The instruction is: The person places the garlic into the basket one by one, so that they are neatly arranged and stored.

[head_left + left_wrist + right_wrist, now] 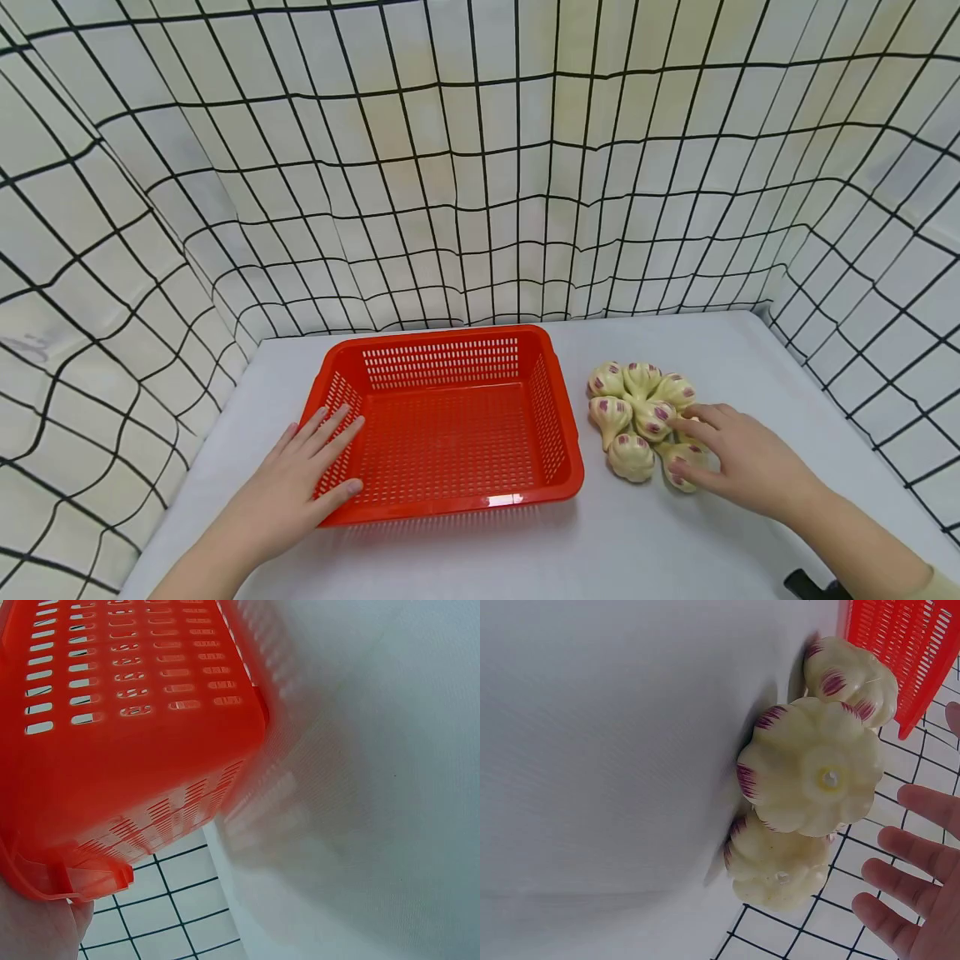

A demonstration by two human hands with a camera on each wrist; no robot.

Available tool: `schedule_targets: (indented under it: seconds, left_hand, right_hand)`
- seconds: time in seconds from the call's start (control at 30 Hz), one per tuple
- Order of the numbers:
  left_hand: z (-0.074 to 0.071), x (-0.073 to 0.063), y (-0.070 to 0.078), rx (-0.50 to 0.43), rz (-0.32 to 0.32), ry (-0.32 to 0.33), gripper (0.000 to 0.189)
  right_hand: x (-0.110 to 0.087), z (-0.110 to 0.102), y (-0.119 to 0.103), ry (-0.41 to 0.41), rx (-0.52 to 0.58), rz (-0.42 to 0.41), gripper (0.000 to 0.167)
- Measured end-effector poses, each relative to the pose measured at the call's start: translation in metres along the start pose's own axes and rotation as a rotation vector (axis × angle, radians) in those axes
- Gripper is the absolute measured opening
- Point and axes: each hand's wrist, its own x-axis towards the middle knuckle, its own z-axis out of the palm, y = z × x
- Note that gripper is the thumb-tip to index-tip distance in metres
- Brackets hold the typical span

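We rest our left grip point(298, 477), fingers straight, on the basket point(450, 442); garlic point(649, 421) lies beneath our right grip point(742, 458), fingers loosely spread.

The basket point(442, 442) is smooth, glossy plastic, a bright highlight on its front rim. Right of the basket, the garlic point(651, 420) looks like moulded plastic, smooth with a soft waxy sheen. The cover point(450, 567) under the basket seems finely textured cloth or sheeting, faintly reflective. Behind the basket, the net point(517, 151) looks like dull cord, the backing point(497, 117) matt and cloth-like.
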Motion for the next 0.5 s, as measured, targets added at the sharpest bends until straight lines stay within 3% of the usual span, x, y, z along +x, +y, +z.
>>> schedule_targets:
  seconds: [0.3, 0.5]
  left_hand:
    - [-0.002, 0.002, 0.000, 0.003, 0.005, 0.008, 0.077]
    - [0.000, 0.002, -0.001, -0.005, -0.008, -0.001, 0.079]
  right_hand:
    - [-0.005, 0.003, 0.000, -0.026, 0.003, 0.039, 0.052]
    - [-0.006, 0.012, 0.000, -0.109, 0.027, 0.101, 0.052]
